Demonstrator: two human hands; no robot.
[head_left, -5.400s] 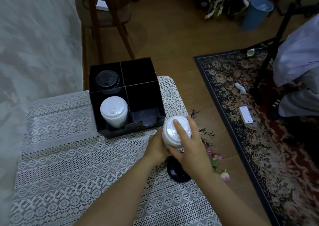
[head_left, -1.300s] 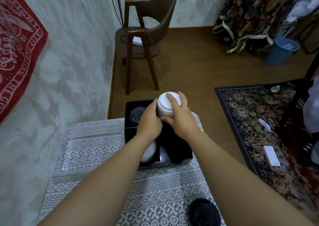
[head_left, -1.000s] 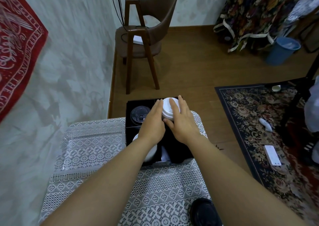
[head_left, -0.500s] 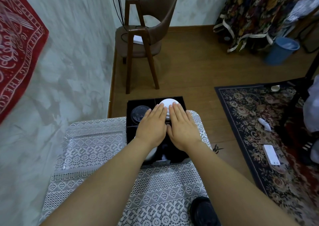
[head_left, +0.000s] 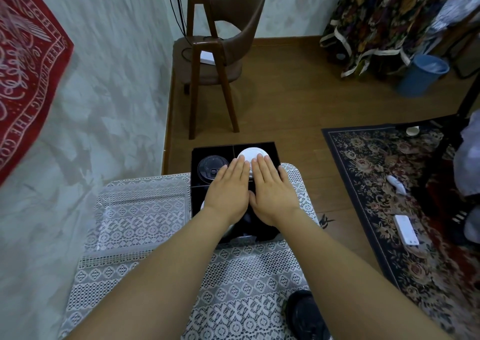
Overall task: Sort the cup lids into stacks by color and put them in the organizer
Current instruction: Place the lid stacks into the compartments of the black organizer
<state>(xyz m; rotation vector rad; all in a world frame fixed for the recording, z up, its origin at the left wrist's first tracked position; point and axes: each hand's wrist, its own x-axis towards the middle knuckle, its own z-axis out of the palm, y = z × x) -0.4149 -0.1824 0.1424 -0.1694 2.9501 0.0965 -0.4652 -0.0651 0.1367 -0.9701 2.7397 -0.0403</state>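
Note:
A black four-compartment organizer (head_left: pixel 272 149) stands at the far edge of the lace-covered table. A stack of white lids (head_left: pixel 252 154) sits in its far right compartment. A stack of black lids (head_left: pixel 210 165) fills the far left compartment. My left hand (head_left: pixel 226 191) and my right hand (head_left: pixel 270 189) lie flat side by side over the organizer, straight fingertips on the white stack's near edge. My arms hide the near compartments; only a sliver of white shows at the left one. More black lids (head_left: pixel 305 316) lie on the table near my right forearm.
A clear plastic sheet (head_left: pixel 140 217) lies on the lace tablecloth (head_left: pixel 233 274) left of the organizer. A brown chair (head_left: pixel 220 41) stands beyond the table by the wall. A patterned rug (head_left: pixel 389 196) with small white items covers the floor to the right.
Both hands carried the white stack from the table's right edge to the organizer and lowered it into the far right compartment. Their fingers have since straightened flat over its top.

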